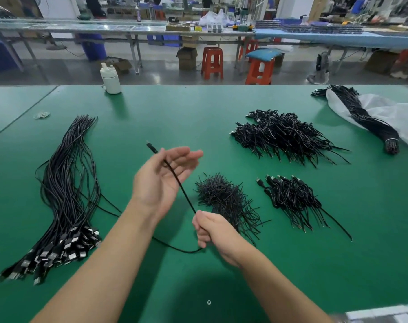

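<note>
A single black cable (178, 183) runs across my left hand (162, 178), which is raised palm up with straight fingers; the thumb pins the cable near its small plug end (152, 148). Lower down, my right hand (210, 228) grips the same cable in a fist, and the rest loops on the green table (198, 108) under my wrists. A long bundle of black USB cables (65, 197) lies to the left, plugs toward me.
A heap of short black ties (224, 197) lies just right of my hands. Two piles of coiled cables (284, 136) (291, 197) lie to the right. A tied bundle (366, 117) rests on a white bag at far right. A white bottle (110, 80) stands at the far edge.
</note>
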### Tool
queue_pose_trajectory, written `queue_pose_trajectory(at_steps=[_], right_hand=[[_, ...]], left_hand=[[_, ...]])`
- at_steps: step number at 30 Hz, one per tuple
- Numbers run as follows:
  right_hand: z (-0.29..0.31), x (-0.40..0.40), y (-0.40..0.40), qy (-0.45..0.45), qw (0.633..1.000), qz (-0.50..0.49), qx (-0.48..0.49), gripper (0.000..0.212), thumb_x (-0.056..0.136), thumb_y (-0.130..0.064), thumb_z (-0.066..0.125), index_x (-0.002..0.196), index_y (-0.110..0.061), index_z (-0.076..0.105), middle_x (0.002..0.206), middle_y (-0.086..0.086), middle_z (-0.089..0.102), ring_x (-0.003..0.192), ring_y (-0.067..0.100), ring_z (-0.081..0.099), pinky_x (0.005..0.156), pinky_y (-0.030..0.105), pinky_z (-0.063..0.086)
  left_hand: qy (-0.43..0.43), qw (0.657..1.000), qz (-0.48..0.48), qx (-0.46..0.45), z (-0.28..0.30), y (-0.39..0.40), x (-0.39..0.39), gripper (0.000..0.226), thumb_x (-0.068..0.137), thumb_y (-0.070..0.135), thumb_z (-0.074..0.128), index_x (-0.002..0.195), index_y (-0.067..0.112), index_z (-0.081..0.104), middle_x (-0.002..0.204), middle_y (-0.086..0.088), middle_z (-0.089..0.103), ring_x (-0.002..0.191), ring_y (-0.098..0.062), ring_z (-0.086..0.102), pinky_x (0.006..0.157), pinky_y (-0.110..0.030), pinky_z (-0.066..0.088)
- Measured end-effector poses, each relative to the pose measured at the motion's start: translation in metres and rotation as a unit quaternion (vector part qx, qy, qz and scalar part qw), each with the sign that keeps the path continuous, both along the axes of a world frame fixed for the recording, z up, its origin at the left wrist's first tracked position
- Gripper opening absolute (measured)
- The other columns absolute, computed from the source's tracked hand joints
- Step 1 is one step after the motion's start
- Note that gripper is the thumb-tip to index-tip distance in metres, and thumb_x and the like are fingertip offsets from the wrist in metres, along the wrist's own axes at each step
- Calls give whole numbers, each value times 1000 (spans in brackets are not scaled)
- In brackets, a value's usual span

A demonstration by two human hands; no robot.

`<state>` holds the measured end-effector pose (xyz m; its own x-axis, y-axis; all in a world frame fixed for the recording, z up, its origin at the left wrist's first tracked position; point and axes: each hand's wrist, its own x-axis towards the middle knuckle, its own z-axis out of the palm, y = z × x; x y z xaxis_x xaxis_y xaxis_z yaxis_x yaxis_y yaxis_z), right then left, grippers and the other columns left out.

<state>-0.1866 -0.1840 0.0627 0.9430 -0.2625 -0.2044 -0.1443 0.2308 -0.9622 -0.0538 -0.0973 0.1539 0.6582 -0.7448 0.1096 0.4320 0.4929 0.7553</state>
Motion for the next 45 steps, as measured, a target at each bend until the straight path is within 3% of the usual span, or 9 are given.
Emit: queue_pose_trajectory(at_steps=[5, 8, 17, 22, 27, 30, 35, 39, 45], right_hand=[[1, 7, -16, -14, 969, -76, 234, 35, 102, -31, 43, 71, -16, 49, 57, -4, 25, 51, 11, 22, 50, 25, 27], [13, 14, -20, -2, 982, -58, 180, 35, 104, -29, 42, 72, -16, 50, 55, -6, 26, 52, 11, 18, 51, 26, 19], [15, 15, 0, 2, 997, 15, 72, 29, 95, -28, 49, 67, -21, 47, 56, -6, 20, 58, 17, 8, 51, 28, 10], [-2, 12, 8, 8, 988, -23, 154, 37, 101, -29, 46, 66, -19, 48, 58, -3, 20, 55, 13, 15, 54, 27, 17], [13, 16, -15, -19, 978, -53, 202, 40, 101, -27, 43, 64, -18, 54, 55, -5, 27, 52, 12, 23, 54, 27, 22], [18, 17, -17, -25, 980, -52, 192, 36, 102, -25, 40, 70, -16, 54, 56, -5, 26, 52, 12, 20, 54, 28, 18], [20, 14, -7, -45, 985, -23, 163, 32, 103, -23, 40, 74, -16, 52, 57, -4, 23, 54, 13, 17, 52, 26, 17], [17, 16, 9, -22, 994, 14, 106, 37, 106, -25, 40, 71, -18, 52, 55, -6, 24, 52, 11, 17, 51, 23, 18], [22, 21, 6, -5, 988, -13, 152, 37, 105, -25, 38, 70, -17, 45, 61, -2, 18, 58, 14, 10, 55, 27, 13]], left_hand=[[-106, 895, -381, 205, 8, 32, 6, 38, 91, 37, 61, 92, 1, 73, 81, -20, 73, 59, -27, 71, 49, -25, 55], [-244, 789, -363, 431, -21, 32, -2, 47, 106, 33, 38, 106, -6, 65, 89, -23, 73, 70, -33, 72, 55, -31, 57], [7, 983, 26, 183, -56, 2, -7, 43, 108, 27, 25, 119, 0, 56, 115, -20, 70, 105, -27, 70, 87, -33, 58], [147, 987, -8, 65, -29, 8, 8, 34, 103, 28, 40, 94, 5, 63, 71, -6, 72, 63, -17, 72, 51, -25, 56], [-168, 883, -334, 284, -23, 37, 11, 40, 102, 28, 44, 98, -2, 70, 80, -22, 73, 42, -17, 61, 35, -19, 42], [-245, 821, -307, 415, -35, 32, 9, 39, 107, 24, 36, 114, -3, 62, 97, -23, 73, 69, -27, 73, 55, -30, 58], [-274, 895, -100, 339, -54, 19, 2, 32, 105, 21, 39, 112, 3, 65, 113, -6, 73, 111, -12, 67, 102, -31, 50], [-55, 989, 32, 136, -49, 4, -6, 40, 104, 29, 36, 120, 0, 57, 113, -16, 72, 109, -28, 68, 89, -31, 57], [73, 994, 33, 69, -21, 7, 2, 27, 102, 23, 41, 91, 7, 59, 64, -1, 63, 33, -5, 34, 37, -18, 31]])
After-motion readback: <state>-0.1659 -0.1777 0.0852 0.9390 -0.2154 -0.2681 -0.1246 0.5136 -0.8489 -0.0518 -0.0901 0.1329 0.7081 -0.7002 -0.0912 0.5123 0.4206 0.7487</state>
